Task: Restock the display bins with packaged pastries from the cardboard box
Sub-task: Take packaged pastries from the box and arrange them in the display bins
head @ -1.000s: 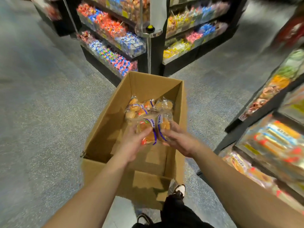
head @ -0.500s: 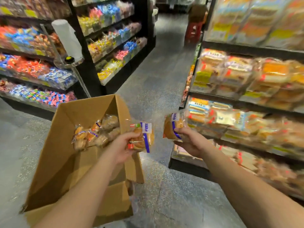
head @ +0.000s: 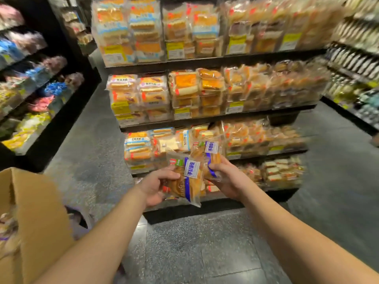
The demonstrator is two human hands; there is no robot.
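My left hand (head: 155,185) grips a clear packaged pastry (head: 184,179) with a blue stripe and white label. Just to its right, my right hand (head: 227,177) grips a second packaged pastry (head: 211,158) of the same kind, held a little higher. Both packs are raised in front of the lower display bins (head: 264,140) of a black shelf unit stocked with wrapped breads. The cardboard box (head: 37,212) stands at the lower left, its flap up, with blurred packs just visible inside at the frame edge.
The shelf unit has several tiers of clear bins full of packaged cakes (head: 184,93). A candy shelf (head: 41,95) lines the left side and another shelf (head: 356,74) the right. Grey speckled floor (head: 184,247) lies between me and the shelves.
My view has swung right from the box to the pastry shelves. Both hands carried their packs out of the box, brought them close together and raised them toward the lower bins.
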